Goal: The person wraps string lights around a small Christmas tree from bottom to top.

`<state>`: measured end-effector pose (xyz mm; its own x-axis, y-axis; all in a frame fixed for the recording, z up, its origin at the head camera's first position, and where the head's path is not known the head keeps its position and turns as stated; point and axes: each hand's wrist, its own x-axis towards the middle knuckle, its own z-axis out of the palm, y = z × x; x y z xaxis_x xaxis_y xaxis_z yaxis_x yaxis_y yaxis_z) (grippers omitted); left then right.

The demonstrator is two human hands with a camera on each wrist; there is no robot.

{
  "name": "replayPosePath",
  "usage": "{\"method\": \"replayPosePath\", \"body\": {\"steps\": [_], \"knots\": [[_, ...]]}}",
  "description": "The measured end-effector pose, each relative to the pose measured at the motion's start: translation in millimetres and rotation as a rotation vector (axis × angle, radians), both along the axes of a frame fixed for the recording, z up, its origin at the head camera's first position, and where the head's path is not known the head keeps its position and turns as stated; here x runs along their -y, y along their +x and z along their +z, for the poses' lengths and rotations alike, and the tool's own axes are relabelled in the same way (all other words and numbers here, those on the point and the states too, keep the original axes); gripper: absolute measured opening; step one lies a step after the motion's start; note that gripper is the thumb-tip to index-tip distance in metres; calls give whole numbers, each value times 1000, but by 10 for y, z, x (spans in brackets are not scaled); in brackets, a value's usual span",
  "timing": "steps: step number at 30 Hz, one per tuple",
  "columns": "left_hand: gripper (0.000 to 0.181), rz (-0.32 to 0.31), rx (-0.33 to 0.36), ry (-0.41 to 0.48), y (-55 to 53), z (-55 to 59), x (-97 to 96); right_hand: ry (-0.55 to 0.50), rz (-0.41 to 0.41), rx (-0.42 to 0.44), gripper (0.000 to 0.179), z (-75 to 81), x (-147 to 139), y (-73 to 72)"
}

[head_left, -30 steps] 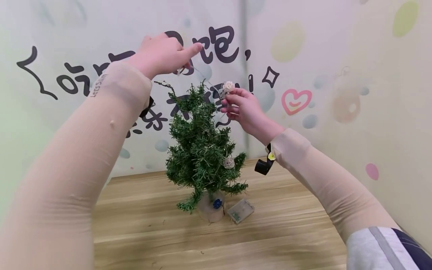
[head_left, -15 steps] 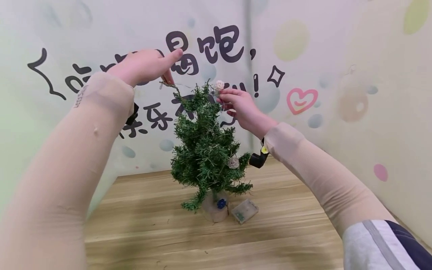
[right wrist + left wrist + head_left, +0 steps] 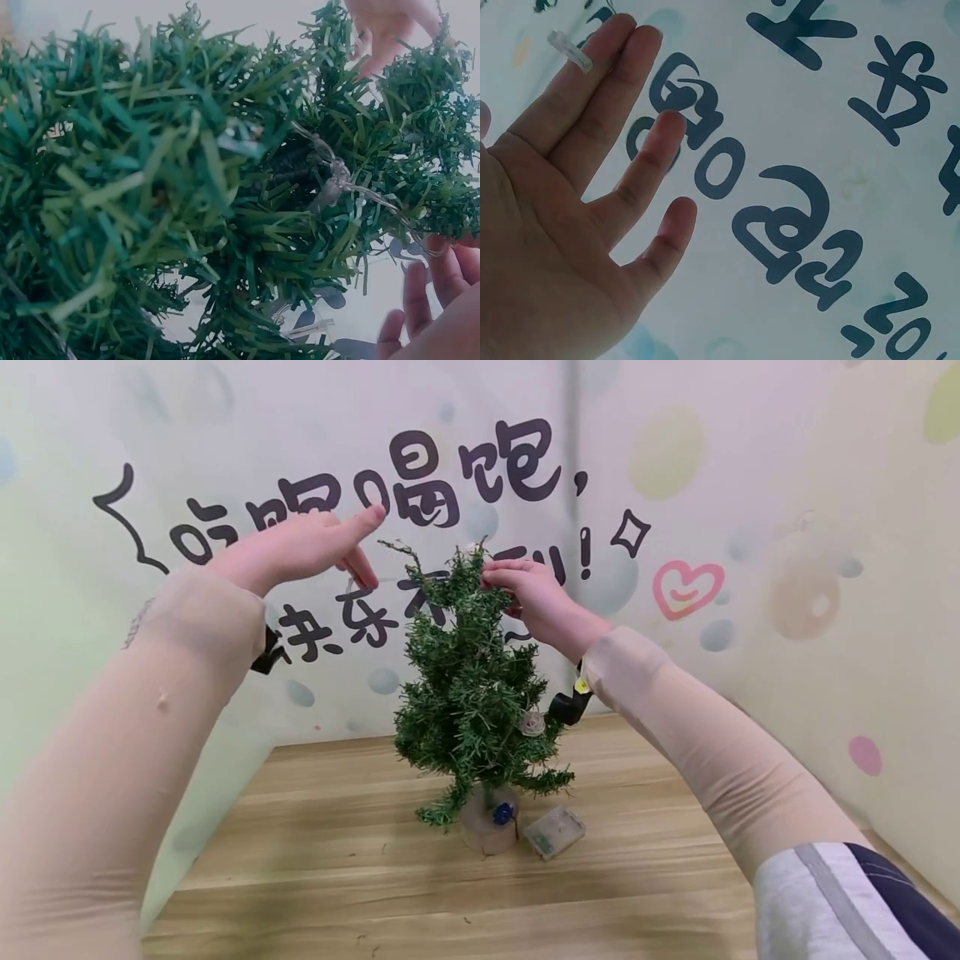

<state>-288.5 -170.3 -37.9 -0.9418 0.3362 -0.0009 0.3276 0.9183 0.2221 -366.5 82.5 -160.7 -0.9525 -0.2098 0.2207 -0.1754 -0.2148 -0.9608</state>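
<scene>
A small green artificial Christmas tree [image 3: 476,693] stands on a round base [image 3: 489,827]. My right hand [image 3: 536,597] is at its upper right side, pinching the thin clear wire of a string light [image 3: 382,201]; the fingertips are partly hidden by branches. Behind the treetop a pale woven ball [image 3: 471,550] barely shows, while another woven ball [image 3: 532,723] sits among lower right branches. To the left of the top, my left hand [image 3: 311,547] has its fingers extended. A short clear tube-like piece [image 3: 570,51] lies against its fingertips in the left wrist view.
A clear battery box [image 3: 555,832] lies on the wooden table [image 3: 300,877], right of the base. A blue flower-like piece [image 3: 503,813] is on the base. Behind stands a wall [image 3: 337,410] with large dark lettering.
My left hand has moved left and down, away from the treetop. The right hand has moved slightly left, and the upper woven ball has gone behind the top branches.
</scene>
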Motion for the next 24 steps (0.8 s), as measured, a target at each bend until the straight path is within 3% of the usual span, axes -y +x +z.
{"method": "replayPosePath", "body": {"steps": [7,13,19,24], "knots": [[91,-7,-27,-10,277,-129,14,-53,135,193,12,-5,53,-43],[83,-82,-50,24,490,-194,-49,-135,177,353,15,-31,81,-43],[75,-163,-45,77,719,-237,-130,-161,173,428,65,-41,130,-8],[71,-196,-53,81,865,-267,-299,-160,212,423,78,-67,141,0]]}}
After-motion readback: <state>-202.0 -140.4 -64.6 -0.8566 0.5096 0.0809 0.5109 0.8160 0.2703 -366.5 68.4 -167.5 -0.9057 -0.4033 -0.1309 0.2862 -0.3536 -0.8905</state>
